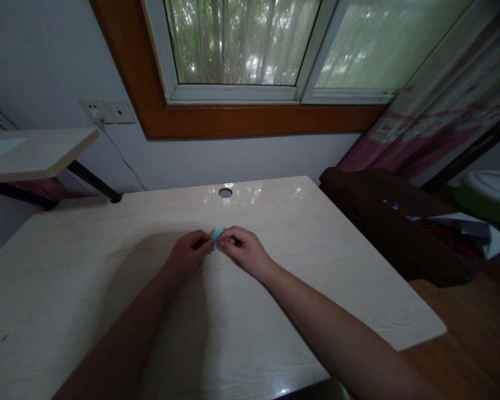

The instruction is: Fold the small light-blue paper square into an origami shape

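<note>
Between my two hands is a small light-blue piece (217,234), thin like paper or film; its exact kind is too small to make out. My left hand (189,248) pinches its left side with thumb and forefinger. From the right, my right hand (245,250) pinches the same piece, so the fingertips of both hands nearly meet. The fingers partly cover the piece. Both hands are close over the pale wood-grain desk (300,233), and whether they rest on it I cannot tell.
Behind my hands the desk has a round cable hole (225,193). A raised shelf (37,153) on black legs stands at the left. A cord (123,158) hangs from the wall socket (107,111). Dark wooden furniture (383,222) flanks the right edge. One dark object (316,390) shows at the bottom.
</note>
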{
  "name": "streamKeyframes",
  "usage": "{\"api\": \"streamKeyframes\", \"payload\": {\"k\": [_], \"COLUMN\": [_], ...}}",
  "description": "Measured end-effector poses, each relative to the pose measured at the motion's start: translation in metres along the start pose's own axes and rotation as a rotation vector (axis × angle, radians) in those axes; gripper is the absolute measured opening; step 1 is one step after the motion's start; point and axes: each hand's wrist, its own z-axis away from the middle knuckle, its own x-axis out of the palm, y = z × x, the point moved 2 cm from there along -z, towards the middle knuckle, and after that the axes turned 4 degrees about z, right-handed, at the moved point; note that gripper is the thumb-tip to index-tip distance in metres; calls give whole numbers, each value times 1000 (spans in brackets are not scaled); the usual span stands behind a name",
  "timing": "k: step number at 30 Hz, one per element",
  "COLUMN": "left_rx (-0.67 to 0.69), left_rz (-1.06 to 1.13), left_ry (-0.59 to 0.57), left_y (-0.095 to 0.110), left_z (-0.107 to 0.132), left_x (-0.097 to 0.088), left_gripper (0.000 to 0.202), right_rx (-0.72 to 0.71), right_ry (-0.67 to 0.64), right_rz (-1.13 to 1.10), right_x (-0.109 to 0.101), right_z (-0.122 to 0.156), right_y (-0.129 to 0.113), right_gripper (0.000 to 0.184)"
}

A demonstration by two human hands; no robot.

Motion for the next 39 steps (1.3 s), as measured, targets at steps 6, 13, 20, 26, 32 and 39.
{"api": "streamKeyframes", "payload": {"k": [6,13,20,26,32,39], "left_rx": [-11,-22,-20,-1,10,16], "left_rz": [-9,14,-9,-32,-73,-75], "left_ry": [25,10,9,25,24,31], "left_y": [2,0,-3,-2,1,3], "left_z": [0,1,1,-1,-1,0], "left_x": [-1,-2,-2,-2,-1,-1], "left_gripper": [22,28,30,31,28,28], "right_rx": [-20,-18,-10,18,58,63], "right_ry": [-64,-69,-37,-17,7,15], "right_rz": [-2,20,30,52,9,4], "right_x": [0,-1,-1,-1,2,3], "right_z": [0,0,0,1,1,1], "right_y": [-4,-5,-4,-1,6,7], "right_gripper": [12,11,10,16,19,20]}}
